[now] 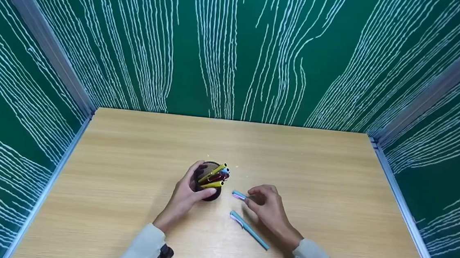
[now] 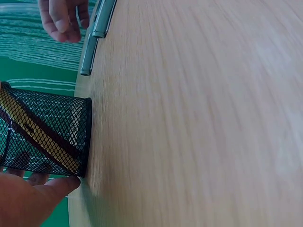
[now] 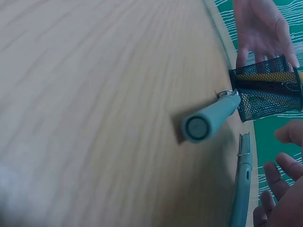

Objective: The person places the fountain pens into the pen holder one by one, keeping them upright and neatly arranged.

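My left hand (image 1: 185, 195) grips a black mesh pen cup (image 2: 52, 125) from its left side, thumb in front and fingers around the back. The cup holds several pens, with yellow (image 1: 212, 184), dark red and light blue ends showing. To the right of the cup, my right hand (image 1: 272, 208) hovers with loosely bent fingers just above one teal pen (image 1: 238, 194). In both wrist views these fingers stand apart from that pen (image 3: 243, 184). A second teal pen (image 1: 250, 230) lies on the table nearer to me, its clip end towards the cup.
The light wood table (image 1: 142, 146) is bounded by green walls (image 1: 251, 65) with wavy white lines at the back and sides. Grey metal posts (image 1: 52, 37) stand at the back corners. Small pale specks lie behind the cup. A black device (image 1: 166, 253) sits at each wrist.
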{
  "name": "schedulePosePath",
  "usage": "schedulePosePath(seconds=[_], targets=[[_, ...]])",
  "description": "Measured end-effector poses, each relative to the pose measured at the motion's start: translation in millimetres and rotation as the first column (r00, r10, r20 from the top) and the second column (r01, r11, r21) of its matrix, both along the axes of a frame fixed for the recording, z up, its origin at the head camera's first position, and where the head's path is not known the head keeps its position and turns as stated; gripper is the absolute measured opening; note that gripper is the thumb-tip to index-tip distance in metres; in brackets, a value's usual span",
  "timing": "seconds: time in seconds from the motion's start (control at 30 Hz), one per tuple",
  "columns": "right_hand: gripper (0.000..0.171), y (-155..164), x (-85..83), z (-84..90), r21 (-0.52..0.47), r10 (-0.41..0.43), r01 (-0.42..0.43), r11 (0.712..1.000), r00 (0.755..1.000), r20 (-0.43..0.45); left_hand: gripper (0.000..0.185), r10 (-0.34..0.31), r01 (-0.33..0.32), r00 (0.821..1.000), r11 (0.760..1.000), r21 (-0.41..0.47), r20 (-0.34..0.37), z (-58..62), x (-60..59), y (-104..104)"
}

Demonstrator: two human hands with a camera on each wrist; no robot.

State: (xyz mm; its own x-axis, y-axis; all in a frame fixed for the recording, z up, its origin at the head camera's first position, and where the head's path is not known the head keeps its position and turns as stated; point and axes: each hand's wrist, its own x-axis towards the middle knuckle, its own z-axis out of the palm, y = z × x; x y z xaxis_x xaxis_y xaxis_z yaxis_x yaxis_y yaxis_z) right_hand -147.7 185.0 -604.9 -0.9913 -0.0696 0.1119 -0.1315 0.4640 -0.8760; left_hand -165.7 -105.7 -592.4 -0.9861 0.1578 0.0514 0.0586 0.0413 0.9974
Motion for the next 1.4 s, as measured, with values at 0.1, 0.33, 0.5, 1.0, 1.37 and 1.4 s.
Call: schedulePosePath(seconds=[0.1, 0.33, 0.5, 1.0, 1.37, 1.4], targets=[[0.022, 0.7, 0.4, -2.0, 0.014, 0.003, -0.003, 1.000, 1.000, 0.003, 0.097, 0.006, -0.006, 1.000, 1.000, -0.013, -0.005, -0.3, -0.5, 0.0], [0.023, 1.8, 0.4, -7.4, 0.072, 0.003, -0.004, 0.997, 1.000, 0.024, 0.095, 0.006, -0.006, 1.000, 1.000, -0.011, -0.014, -1.3, -0.7, 0.2], [0.024, 2.4, 2.0, -9.8, 0.087, 0.002, -0.006, 0.996, 0.999, 0.041, 0.095, 0.006, -0.006, 1.000, 1.000, -0.007, -0.006, -1.7, -0.4, 0.2], [0.021, 5.7, -0.3, -19.6, 0.108, 0.012, -0.010, 0.994, 1.000, -0.018, 0.096, -0.014, 0.015, 1.000, 1.000, 0.015, -0.025, -1.2, -0.8, 0.7], [0.023, 3.0, -1.6, -24.2, 0.119, -0.003, 0.008, 0.993, 0.999, -0.043, 0.097, -0.019, 0.019, 1.000, 0.999, 0.047, -0.018, -2.4, -0.4, 0.8], [0.023, 2.9, -1.8, -24.6, 0.122, -0.004, 0.010, 0.992, 0.999, -0.047, 0.097, -0.019, 0.019, 1.000, 0.999, 0.047, -0.018, -2.6, -0.5, 0.8]])
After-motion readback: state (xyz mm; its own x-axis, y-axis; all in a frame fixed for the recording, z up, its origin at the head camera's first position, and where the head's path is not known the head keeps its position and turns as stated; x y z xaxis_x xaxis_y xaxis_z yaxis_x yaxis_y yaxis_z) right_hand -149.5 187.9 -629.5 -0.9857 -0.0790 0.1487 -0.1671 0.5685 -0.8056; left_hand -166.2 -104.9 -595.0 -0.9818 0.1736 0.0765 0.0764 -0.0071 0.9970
